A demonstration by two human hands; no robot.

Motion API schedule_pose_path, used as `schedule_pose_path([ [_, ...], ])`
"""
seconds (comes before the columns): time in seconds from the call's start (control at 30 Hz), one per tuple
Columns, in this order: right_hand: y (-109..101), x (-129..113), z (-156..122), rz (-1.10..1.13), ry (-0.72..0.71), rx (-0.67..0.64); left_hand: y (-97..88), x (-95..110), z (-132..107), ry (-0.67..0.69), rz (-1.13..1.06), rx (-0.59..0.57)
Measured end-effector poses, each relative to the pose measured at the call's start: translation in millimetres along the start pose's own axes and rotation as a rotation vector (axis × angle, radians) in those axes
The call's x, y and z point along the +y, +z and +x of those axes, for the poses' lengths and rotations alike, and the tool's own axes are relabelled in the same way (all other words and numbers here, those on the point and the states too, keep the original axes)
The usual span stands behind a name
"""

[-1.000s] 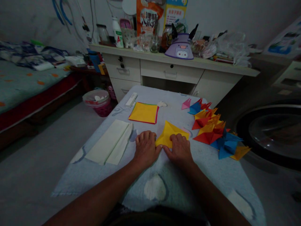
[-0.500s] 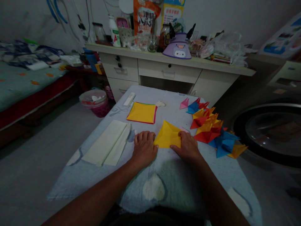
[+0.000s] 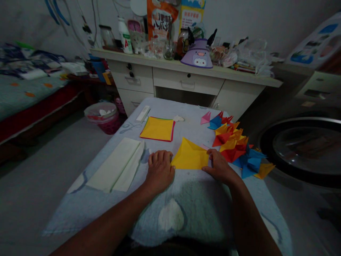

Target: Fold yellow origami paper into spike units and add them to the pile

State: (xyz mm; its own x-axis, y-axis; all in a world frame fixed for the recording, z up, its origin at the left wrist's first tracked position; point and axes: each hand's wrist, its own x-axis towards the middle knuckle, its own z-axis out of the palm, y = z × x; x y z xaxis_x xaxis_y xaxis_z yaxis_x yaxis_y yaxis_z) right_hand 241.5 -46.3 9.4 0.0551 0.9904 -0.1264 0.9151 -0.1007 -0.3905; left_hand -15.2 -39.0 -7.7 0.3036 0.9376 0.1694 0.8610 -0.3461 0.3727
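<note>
"Where does the camera sit?"
"On the person's head, looking forward and down over both forearms (image 3: 121,209), which come in from the bottom edge."
"What's closest?"
"Those forearms, then the left hand (image 3: 160,169) and right hand (image 3: 220,168), a little below mid-frame over the cloth-covered table (image 3: 197,199)."
"And farther off?"
"The drawer desk (image 3: 170,77) runs across the upper part, its front towards us, with the wall (image 3: 237,19) behind."
"How wide is it?"
"Wide enough for the bed (image 3: 16,101) at the left edge and the front-loading washing machine (image 3: 301,151) at the right."

Dim room, white desk (image 3: 170,76), bed (image 3: 34,89), grey floor (image 3: 61,156)
</note>
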Motion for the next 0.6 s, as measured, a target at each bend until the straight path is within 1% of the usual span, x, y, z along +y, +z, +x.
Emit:
schedule_pose_path([
  [0.2, -5, 5, -3, 0.117, -0.051, -0.038, 0.7, -1, -1, 0.020, 0.002, 0.027],
  [0.37, -7, 8, -4, 0.144, -0.078, -0.055, 0.4, -5, -1, 0.042, -0.054, 0.057],
  [0.5, -8, 4, -3, 0.164, -0.108, 0.045, -2.1, -9, -1, 0.061, -0.134, 0.067],
  [0.6, -7, -1, -2, 0.159, -0.177, 0.100, -3.5, -11, -2, 0.050, -0.197, 0.083],
])
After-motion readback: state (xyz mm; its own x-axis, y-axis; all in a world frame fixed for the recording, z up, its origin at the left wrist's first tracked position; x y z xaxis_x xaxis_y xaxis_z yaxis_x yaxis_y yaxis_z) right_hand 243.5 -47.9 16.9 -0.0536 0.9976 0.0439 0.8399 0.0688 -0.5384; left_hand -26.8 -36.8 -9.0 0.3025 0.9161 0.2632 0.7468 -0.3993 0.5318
